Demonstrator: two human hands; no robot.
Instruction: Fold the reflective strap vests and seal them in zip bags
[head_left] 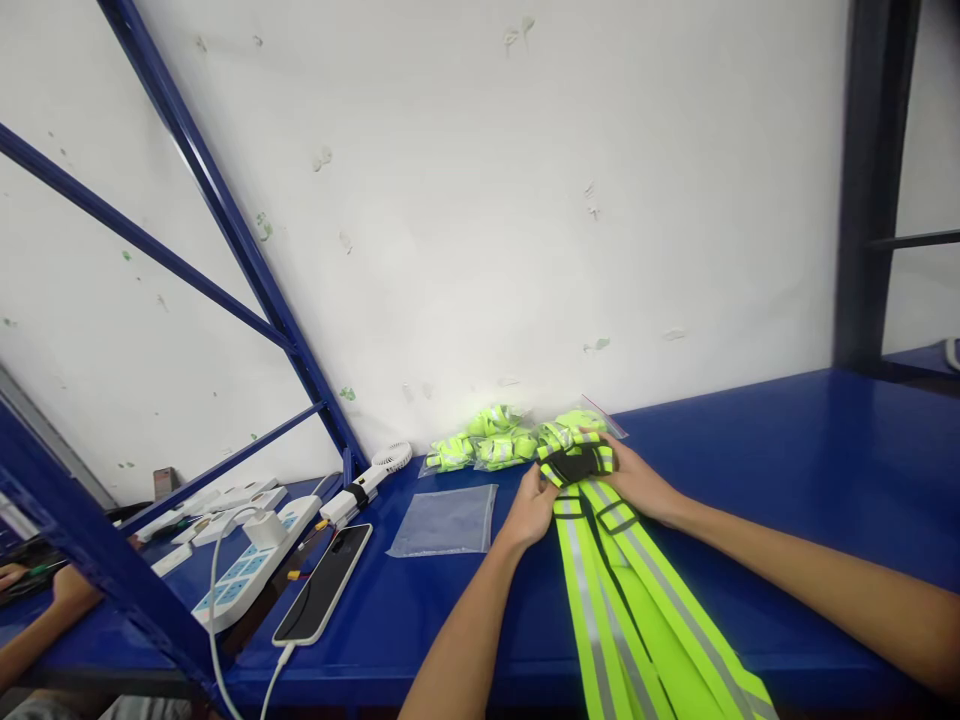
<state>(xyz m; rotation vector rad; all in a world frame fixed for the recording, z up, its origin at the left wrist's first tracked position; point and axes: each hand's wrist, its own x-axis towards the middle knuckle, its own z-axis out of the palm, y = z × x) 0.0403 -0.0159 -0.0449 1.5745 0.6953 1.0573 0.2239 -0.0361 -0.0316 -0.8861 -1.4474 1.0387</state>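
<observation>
A neon-yellow reflective strap harness (pixel 637 610) with grey stripes and black webbing lies across the blue table, trailing off its near edge. My left hand (pixel 531 506) pinches the folded far end of the harness from the left. My right hand (pixel 636 478) grips the same folded end from the right, fingers closed over the black part (pixel 576 464). Behind my hands sits a pile of bagged folded yellow harnesses (pixel 501 444). An empty clear plastic bag (pixel 446 520) lies flat just left of my left hand.
A phone (pixel 324 584) on a white cable, a white power strip (pixel 251 565) with a charger, and a small white fan (pixel 375 475) lie at left. Blue rack struts (pixel 247 260) cross the white wall. Another person's hand (pixel 64 595) shows at far left.
</observation>
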